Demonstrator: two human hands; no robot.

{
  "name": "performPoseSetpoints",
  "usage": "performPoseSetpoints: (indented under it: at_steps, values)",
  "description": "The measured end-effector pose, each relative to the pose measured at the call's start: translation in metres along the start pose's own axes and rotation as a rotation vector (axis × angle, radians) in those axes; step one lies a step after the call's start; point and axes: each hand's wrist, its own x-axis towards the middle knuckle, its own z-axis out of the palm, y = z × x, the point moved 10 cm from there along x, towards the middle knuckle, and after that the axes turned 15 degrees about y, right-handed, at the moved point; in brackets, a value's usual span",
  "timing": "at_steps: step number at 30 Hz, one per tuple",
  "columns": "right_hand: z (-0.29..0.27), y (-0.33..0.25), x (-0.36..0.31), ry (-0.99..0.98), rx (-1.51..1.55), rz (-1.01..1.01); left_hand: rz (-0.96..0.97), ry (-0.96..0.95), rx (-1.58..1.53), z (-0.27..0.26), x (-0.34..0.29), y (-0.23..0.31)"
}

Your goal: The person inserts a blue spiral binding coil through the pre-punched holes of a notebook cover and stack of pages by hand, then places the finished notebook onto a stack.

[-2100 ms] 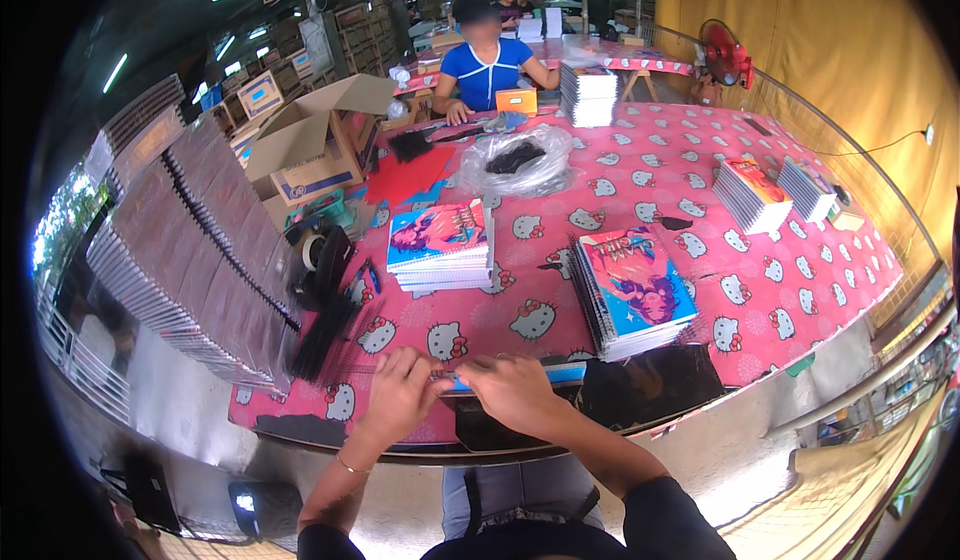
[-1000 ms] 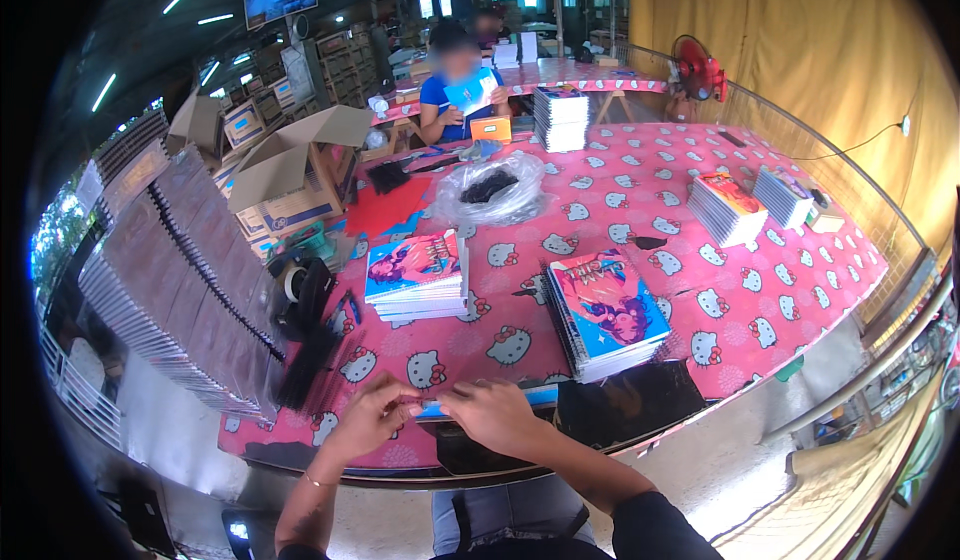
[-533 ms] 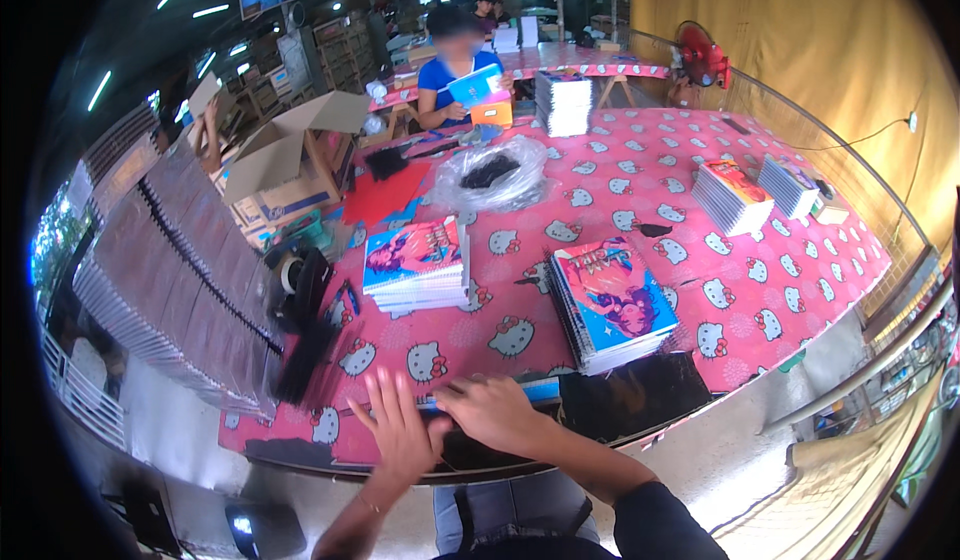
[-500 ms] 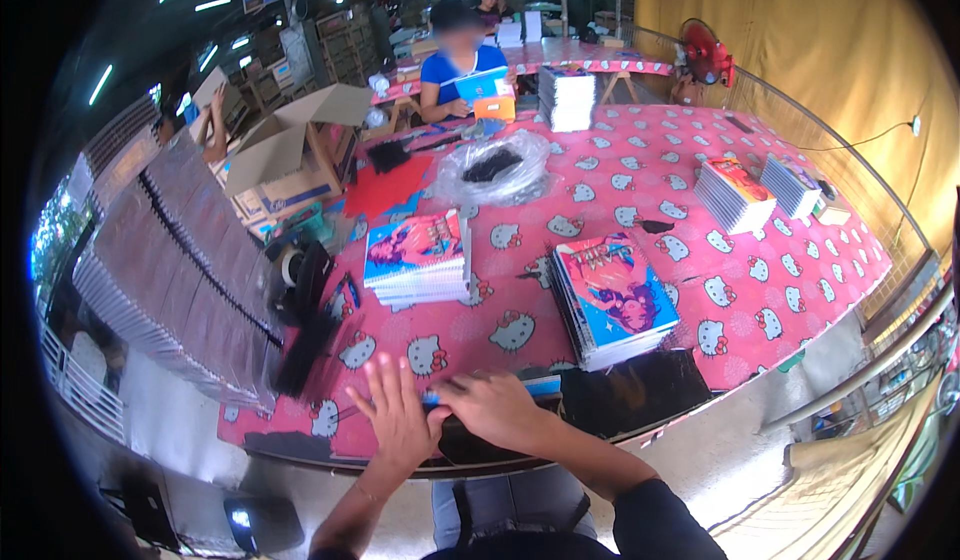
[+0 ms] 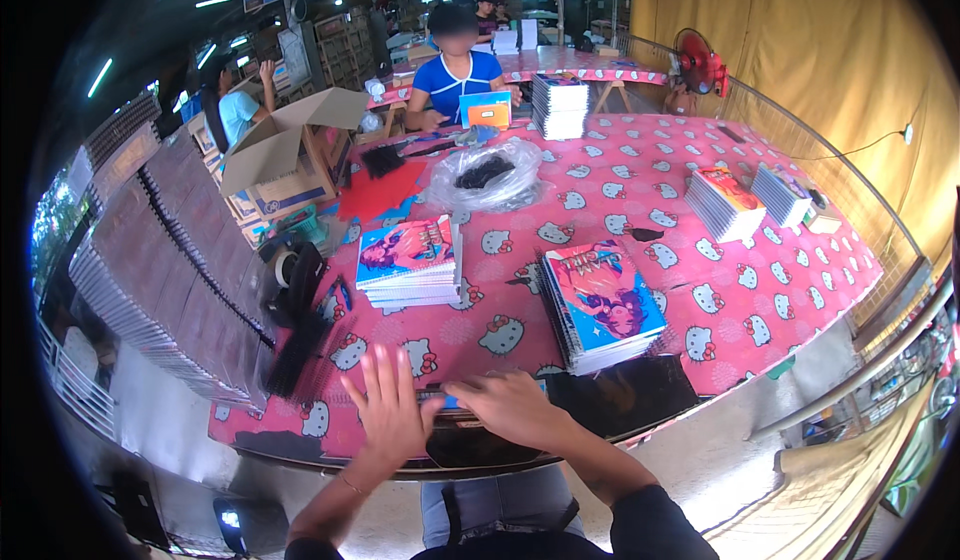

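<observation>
At the table's near edge, my left hand [image 5: 393,415] is spread with its fingers straight and its thumb reaching toward the other hand. Beside it my right hand [image 5: 505,410] is closed, its fingers curled down over a thin flat thing with a blue strip [image 5: 450,401]. Most of that thing is hidden by the right hand, so I cannot tell its kind. Beyond the right hand is a stack of spiral notebooks [image 5: 610,295] with pink and blue covers. A second such stack [image 5: 408,255] stands farther off to the left.
Black binding coils [image 5: 300,355] lie left of my hands. A clear plastic bag [image 5: 490,175], a red sheet [image 5: 375,195] and an open carton [image 5: 285,165] are farther back. Notebook stacks [image 5: 725,203] stand at the right. Across the table, a person in blue [image 5: 455,85] handles notebooks.
My hands keep nearly the same place and pose; the right thumb and fingers have shifted slightly over the blue strip. The person across the table has lowered the blue notebook and sits more upright.
</observation>
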Motion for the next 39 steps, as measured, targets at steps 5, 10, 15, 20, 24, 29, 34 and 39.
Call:
performPoseSetpoints:
  at_steps: [5,10,15,20,24,29,34,39]
  values:
    - [0.005,0.001,-0.003,0.05,0.097,0.031,0.08,-0.032,-0.438,-0.013,-0.051,0.04]
    - [0.002,0.008,-0.006,-0.11,-0.004,0.155,0.19,-0.235,-0.363,-0.016,0.002,0.041]
    - [0.007,0.006,-0.004,-0.26,-0.036,0.223,0.087,-0.056,-0.289,-0.024,0.026,0.022]
    - [-0.056,0.027,-0.037,0.202,0.293,0.223,0.147,0.126,-0.658,-0.049,-0.069,0.062]
    - [-0.013,0.068,-0.08,0.302,0.817,0.566,0.197,-0.169,-0.808,-0.035,0.03,0.03]
    - [0.003,0.064,-0.079,0.424,0.77,0.643,0.176,-0.119,-0.548,-0.034,0.027,0.043]
    - [0.004,0.061,-0.073,0.46,0.701,0.616,0.167,-0.213,-0.445,-0.024,-0.022,0.063]
    - [0.013,0.067,-0.075,0.37,0.754,0.687,0.254,-0.097,-0.442,-0.033,0.001,0.065]
